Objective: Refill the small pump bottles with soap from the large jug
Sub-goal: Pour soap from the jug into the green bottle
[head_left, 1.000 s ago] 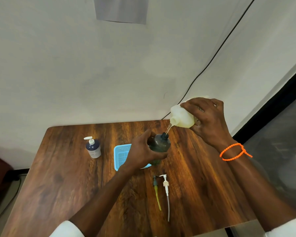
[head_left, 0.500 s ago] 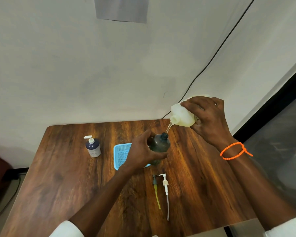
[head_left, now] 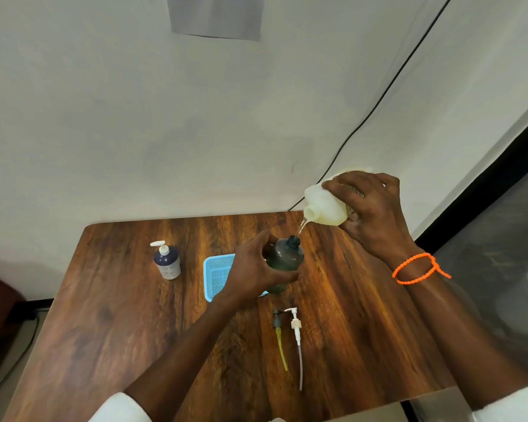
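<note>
Jug (head_left: 325,205), pale plastic, tilted w/ open mouth down-left, held above far right edge of table (head_left: 110,315). Gripped from top by right hand (head_left: 371,214), fingers wrapped tight round body; orange beaded band (head_left: 416,269) on that wrist. Thin stream of soap (head_left: 301,228) running from jug mouth into neck of dark bottle (head_left: 284,261) just below.

Dark bottle w/o pump, leaning a bit toward jug, clasped at its left side by left hand (head_left: 253,272), thumb and fingers closed round it. Cannot tell if bottle base touches table. Directly behind/left of bottle: blue mesh basket (head_left: 218,272), partly hidden by left hand.

Nearer than bottle, flat on table: 2 removed pumps side by side, close, approx. parallel – dark pump w/ yellowish tube (head_left: 278,333) on left, white pump w/ clear tube (head_left: 296,333) on right.

Well to left of bottle, beyond basket: small navy bottle w/ white pump (head_left: 166,261), upright, pump fitted.

Behind jug: black cable (head_left: 378,99) going up white wall.
</note>
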